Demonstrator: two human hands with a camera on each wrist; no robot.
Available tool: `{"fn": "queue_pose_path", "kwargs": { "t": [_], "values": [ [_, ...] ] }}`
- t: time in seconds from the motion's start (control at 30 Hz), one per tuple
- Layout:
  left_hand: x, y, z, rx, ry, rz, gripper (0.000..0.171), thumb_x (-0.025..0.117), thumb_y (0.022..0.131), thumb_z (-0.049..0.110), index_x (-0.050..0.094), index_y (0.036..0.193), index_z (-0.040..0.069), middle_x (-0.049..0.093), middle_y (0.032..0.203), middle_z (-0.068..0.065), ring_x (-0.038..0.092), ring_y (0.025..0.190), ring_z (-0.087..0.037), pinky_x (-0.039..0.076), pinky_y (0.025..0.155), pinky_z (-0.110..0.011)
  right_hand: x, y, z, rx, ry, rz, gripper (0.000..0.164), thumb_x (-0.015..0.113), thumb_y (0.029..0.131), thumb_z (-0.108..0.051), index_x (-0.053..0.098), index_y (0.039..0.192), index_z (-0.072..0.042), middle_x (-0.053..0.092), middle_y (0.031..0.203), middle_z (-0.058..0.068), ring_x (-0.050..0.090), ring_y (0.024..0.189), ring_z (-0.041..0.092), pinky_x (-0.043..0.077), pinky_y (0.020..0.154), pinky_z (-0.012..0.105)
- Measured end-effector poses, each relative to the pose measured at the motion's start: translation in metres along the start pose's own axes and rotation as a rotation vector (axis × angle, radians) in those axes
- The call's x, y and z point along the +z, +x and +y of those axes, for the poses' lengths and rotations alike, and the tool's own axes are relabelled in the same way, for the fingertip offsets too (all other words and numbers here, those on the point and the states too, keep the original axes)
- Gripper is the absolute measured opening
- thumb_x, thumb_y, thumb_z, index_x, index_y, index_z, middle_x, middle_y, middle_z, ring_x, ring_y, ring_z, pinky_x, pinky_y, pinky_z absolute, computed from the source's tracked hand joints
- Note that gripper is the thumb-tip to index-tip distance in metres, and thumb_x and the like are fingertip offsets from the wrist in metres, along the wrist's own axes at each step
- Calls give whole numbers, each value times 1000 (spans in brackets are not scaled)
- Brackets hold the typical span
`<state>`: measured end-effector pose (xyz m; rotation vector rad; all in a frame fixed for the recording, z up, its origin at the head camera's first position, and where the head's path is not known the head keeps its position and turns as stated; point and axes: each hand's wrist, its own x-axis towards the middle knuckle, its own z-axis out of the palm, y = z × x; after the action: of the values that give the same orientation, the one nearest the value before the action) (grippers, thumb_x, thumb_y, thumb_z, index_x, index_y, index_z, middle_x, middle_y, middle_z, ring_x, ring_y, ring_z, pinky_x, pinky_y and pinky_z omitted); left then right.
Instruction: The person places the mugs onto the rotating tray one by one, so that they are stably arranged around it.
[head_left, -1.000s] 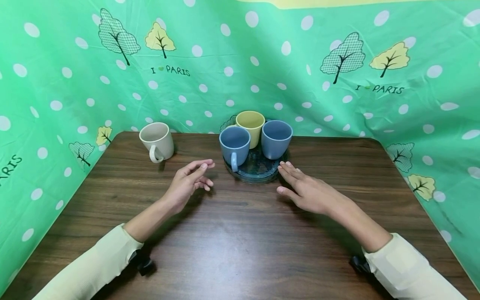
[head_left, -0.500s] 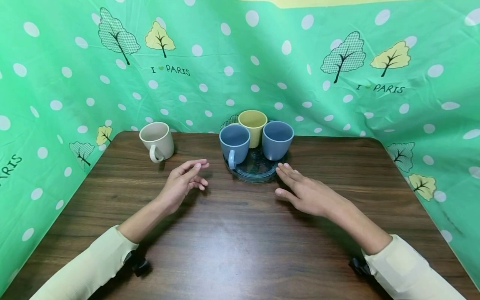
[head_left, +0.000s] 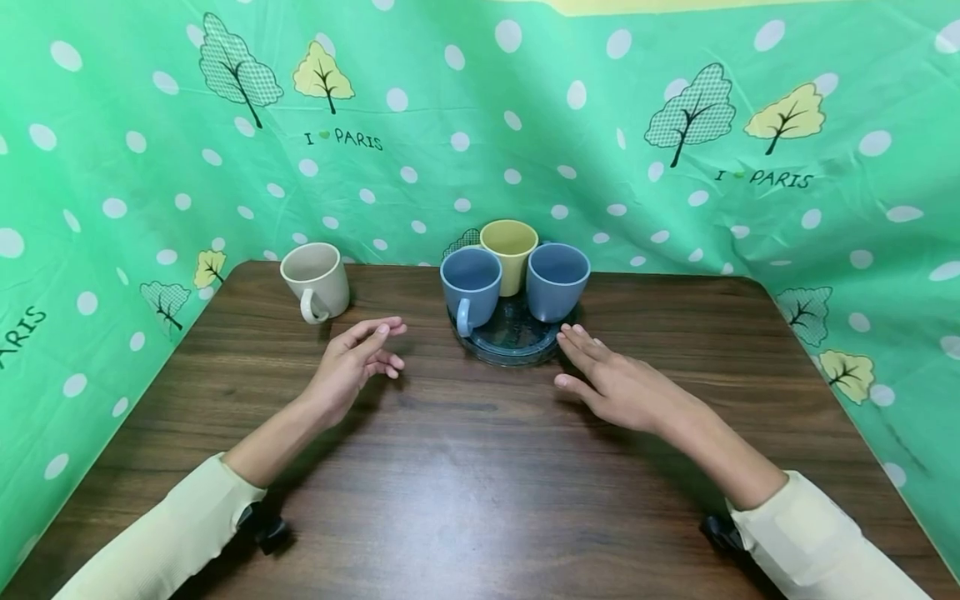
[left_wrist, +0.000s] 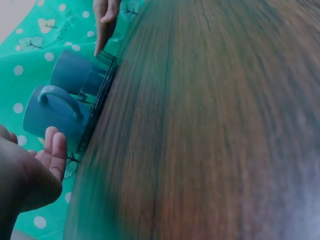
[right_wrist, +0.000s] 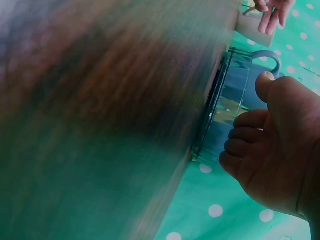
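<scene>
A round clear glass tray (head_left: pixel 517 352) stands at the back middle of the table. On it are a blue mug (head_left: pixel 468 287) with its handle to the front, a yellow mug (head_left: pixel 512 254) behind, and a second blue mug (head_left: pixel 558 279) at the right, all upright. My right hand (head_left: pixel 622 387) lies with extended fingers at the tray's right front rim; I cannot tell whether the fingertips touch it. To the tray's left, my left hand (head_left: pixel 348 367) hovers with loosely bent fingers and holds nothing. The left wrist view shows the front blue mug (left_wrist: pixel 57 112) beyond the left fingers.
A beige mug (head_left: pixel 318 287) stands apart at the back left of the wooden table (head_left: pixel 465 483), its handle facing front. Behind the table hangs a green dotted cloth (head_left: pixel 480 108), close to the tray and the mugs.
The tray has turned slightly with its mugs: the yellow mug shifted right, the front mug's handle left. My left hand has drawn back leftward; my right hand has barely moved.
</scene>
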<state>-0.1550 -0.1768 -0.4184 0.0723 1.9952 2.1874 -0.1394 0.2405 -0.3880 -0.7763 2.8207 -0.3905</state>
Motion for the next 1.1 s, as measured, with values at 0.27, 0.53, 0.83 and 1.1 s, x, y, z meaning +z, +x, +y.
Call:
{"fn": "queue_pose_path", "kwargs": {
  "t": [0.27, 0.53, 0.83, 1.1],
  "values": [
    [-9, 0, 1, 4, -6, 9, 49, 52, 122, 25, 53, 159, -6, 76, 142, 1, 75, 86, -11, 65, 81, -24, -1, 0, 1, -13, 3, 7, 75, 46, 121, -51, 31, 177, -3, 22, 188, 21, 24, 174, 45, 32, 137, 68],
    [-18, -2, 5, 20, -6, 21, 41, 53, 122, 26, 60, 153, 1, 77, 130, 14, 75, 86, -10, 65, 81, -24, -1, 0, 2, -17, 4, 11, 75, 47, 121, -51, 32, 176, -2, 23, 187, 21, 25, 173, 45, 33, 137, 68],
    [-31, -7, 10, 24, -29, 44, 25, 55, 121, 31, 71, 137, 19, 79, 130, 14, 75, 88, -10, 64, 82, -23, -3, -1, 2, -13, 3, 8, 75, 44, 122, -51, 31, 176, -2, 22, 187, 21, 24, 174, 45, 31, 138, 68],
    [-44, -12, 12, 24, -40, 64, 25, 58, 120, 32, 74, 134, 19, 81, 127, 13, 74, 87, -10, 63, 79, -23, -3, -1, 4, -11, 2, 3, 75, 44, 122, -53, 32, 176, -2, 23, 187, 21, 25, 174, 45, 32, 137, 68]
  ]
}}
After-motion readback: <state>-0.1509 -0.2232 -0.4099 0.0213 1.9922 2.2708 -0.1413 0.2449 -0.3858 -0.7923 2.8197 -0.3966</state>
